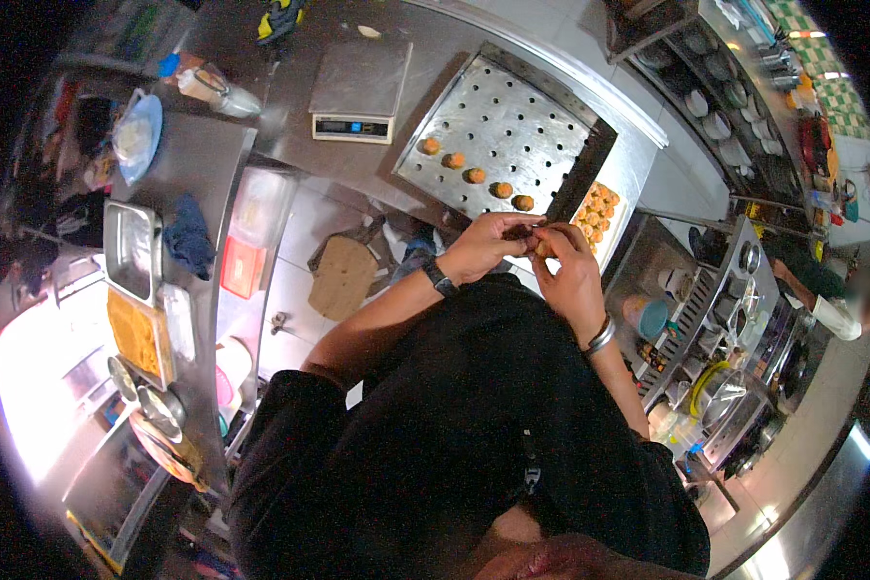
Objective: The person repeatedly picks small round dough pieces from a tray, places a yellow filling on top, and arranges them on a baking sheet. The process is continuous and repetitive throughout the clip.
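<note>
My left hand (476, 249) and my right hand (572, 275) meet just in front of the perforated metal tray (512, 106). Both are closed, fingertips together, around a small brown lump (524, 237) that looks like dough or filling; the fingers hide most of it. Along the tray's near side lies a slanting row of several round orange-brown balls (475, 175). Right of that tray, a pale tray (617, 232) is packed with more small orange-brown pieces (597, 205), close beyond my right hand.
A digital scale (360, 92) stands left of the perforated tray on the metal table. On the left-hand counter are a steel pan (132, 249), a blue cloth (189, 237) and a tray of yellow-orange food (138, 333). Another person's arm (797, 285) shows far right, beside the cooking station.
</note>
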